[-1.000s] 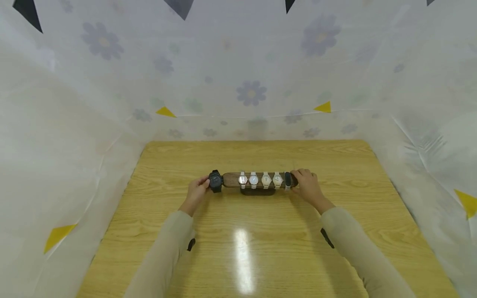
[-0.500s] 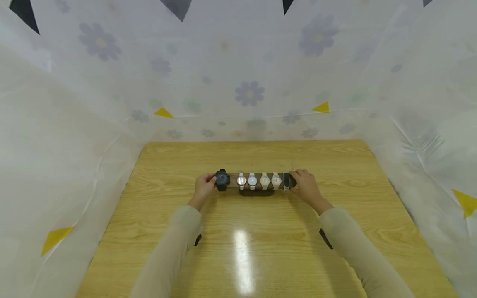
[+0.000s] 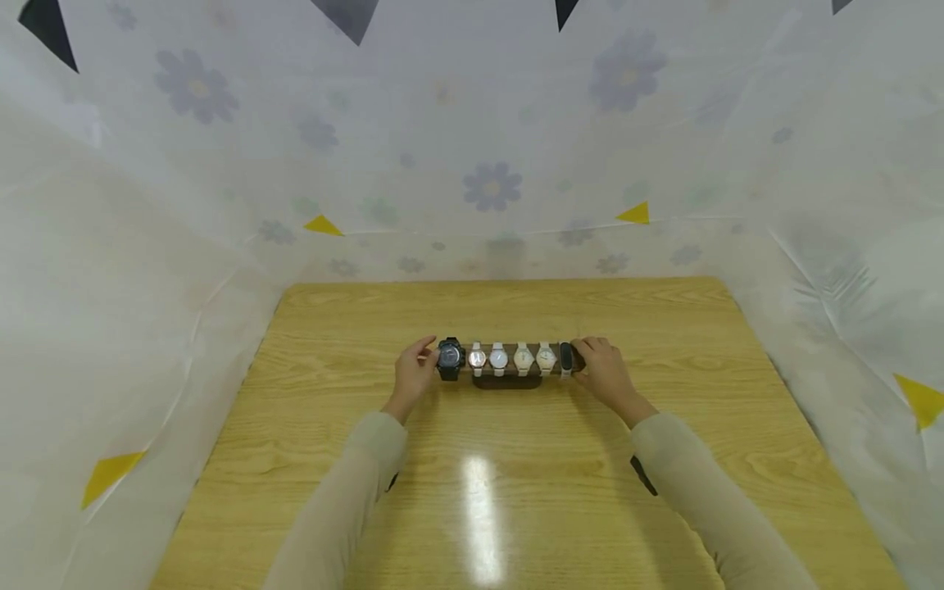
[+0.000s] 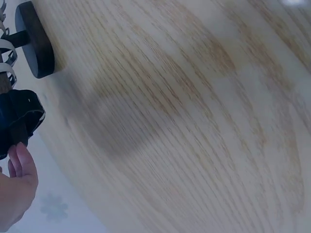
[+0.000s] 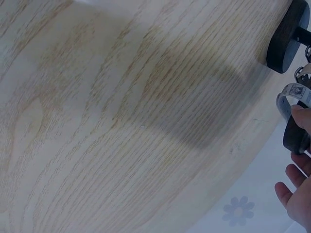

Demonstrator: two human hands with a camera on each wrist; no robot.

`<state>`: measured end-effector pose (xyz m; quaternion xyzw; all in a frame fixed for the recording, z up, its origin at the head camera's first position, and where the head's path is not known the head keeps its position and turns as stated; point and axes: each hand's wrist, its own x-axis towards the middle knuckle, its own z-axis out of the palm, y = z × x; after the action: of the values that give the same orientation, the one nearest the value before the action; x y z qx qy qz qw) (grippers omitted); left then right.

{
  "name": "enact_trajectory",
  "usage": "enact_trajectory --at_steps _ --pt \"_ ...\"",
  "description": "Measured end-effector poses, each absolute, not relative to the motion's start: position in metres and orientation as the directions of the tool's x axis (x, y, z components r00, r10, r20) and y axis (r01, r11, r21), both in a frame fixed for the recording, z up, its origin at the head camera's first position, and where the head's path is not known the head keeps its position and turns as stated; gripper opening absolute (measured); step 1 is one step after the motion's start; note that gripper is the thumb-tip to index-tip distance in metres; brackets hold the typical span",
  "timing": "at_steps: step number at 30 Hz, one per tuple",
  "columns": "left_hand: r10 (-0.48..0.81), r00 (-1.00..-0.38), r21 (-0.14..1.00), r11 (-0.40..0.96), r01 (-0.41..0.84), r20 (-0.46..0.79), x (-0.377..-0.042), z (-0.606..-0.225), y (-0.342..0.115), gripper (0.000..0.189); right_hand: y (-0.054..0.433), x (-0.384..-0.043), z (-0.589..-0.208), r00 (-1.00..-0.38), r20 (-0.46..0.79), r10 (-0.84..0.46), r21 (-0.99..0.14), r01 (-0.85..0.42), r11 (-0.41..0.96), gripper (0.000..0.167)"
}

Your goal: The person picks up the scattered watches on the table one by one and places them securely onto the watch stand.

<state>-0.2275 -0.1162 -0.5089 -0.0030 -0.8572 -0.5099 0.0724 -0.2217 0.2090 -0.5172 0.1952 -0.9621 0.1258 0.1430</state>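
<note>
A dark wooden watch stand (image 3: 463, 366) with a horizontal bar and an oval base (image 4: 38, 41) stands on the table. Around the bar's left end sits a black wristwatch (image 3: 450, 358). My left hand (image 3: 414, 375) is at that end, fingers spread apart, fingertips touching the bar's tip by the watch. Part of that hand is outside the left wrist view. Several pale-strapped watches (image 3: 523, 359) fill the middle of the bar. At the right end is a fitness band (image 3: 566, 359) with a black face. My right hand (image 3: 605, 373) grips the bar's end beside it.
The wood-grain table (image 3: 516, 467) has a bright light reflection in front of the stand. White flower-patterned sheeting (image 3: 413, 188) encloses its back and sides. Small yellow pennants (image 3: 324, 225) hang on the sheeting.
The black watch has moved right, from off the bar's left end onto the bar beside the other watches. My left hand has followed it and its fingers have loosened. The right hand stays put.
</note>
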Motion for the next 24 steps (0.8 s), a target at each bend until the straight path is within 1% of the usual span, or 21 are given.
enact_trajectory --at_steps 3,5,7,12,15,16,17,20,23,24 --pt "-0.016 -0.981 0.84 0.52 0.156 0.192 -0.226 -0.508 -0.117 0.031 0.209 -0.222 -0.518 -0.881 0.332 -0.337 -0.187 -0.411 0.892 0.054" --pt "0.002 -0.978 0.833 0.523 0.179 0.209 -0.226 -0.509 -0.116 0.03 0.209 -0.222 -0.519 -0.88 0.335 -0.336 -0.187 -0.412 0.892 0.054" --pt "0.002 -0.977 0.833 0.523 0.181 0.211 -0.225 -0.508 -0.114 0.028 0.209 -0.222 -0.52 -0.878 0.338 -0.338 -0.185 -0.414 0.891 0.054" --pt "-0.039 -0.985 0.851 0.509 0.127 0.17 -0.225 -0.508 -0.112 0.026 0.208 -0.222 -0.521 -0.87 0.356 -0.342 -0.185 -0.425 0.886 0.054" --pt "-0.041 -0.979 0.868 0.472 0.156 0.199 -0.228 -0.516 -0.115 0.026 0.207 -0.221 -0.521 -0.868 0.367 -0.335 -0.196 -0.424 0.884 0.054" --pt "-0.042 -0.975 0.873 0.455 0.174 0.217 -0.229 -0.52 -0.117 0.026 0.207 -0.22 -0.522 -0.869 0.368 -0.331 -0.202 -0.422 0.884 0.055" --pt "-0.038 -0.964 0.881 0.417 0.226 0.265 -0.236 -0.534 -0.121 0.027 0.207 -0.22 -0.522 -0.871 0.368 -0.326 -0.212 -0.42 0.882 0.055" --pt "-0.048 -0.952 0.885 0.385 0.263 0.304 -0.237 -0.543 -0.123 0.03 0.208 -0.218 -0.525 -0.886 0.356 -0.298 -0.252 -0.398 0.882 0.057" --pt "-0.062 -0.954 0.886 0.391 0.248 0.295 -0.232 -0.545 -0.122 0.03 0.21 -0.217 -0.53 -0.903 0.35 -0.248 -0.313 -0.362 0.878 0.058" --pt "-0.069 -0.964 0.882 0.425 0.206 0.258 -0.223 -0.532 -0.118 0.03 0.21 -0.216 -0.532 -0.907 0.353 -0.23 -0.334 -0.352 0.874 0.059"
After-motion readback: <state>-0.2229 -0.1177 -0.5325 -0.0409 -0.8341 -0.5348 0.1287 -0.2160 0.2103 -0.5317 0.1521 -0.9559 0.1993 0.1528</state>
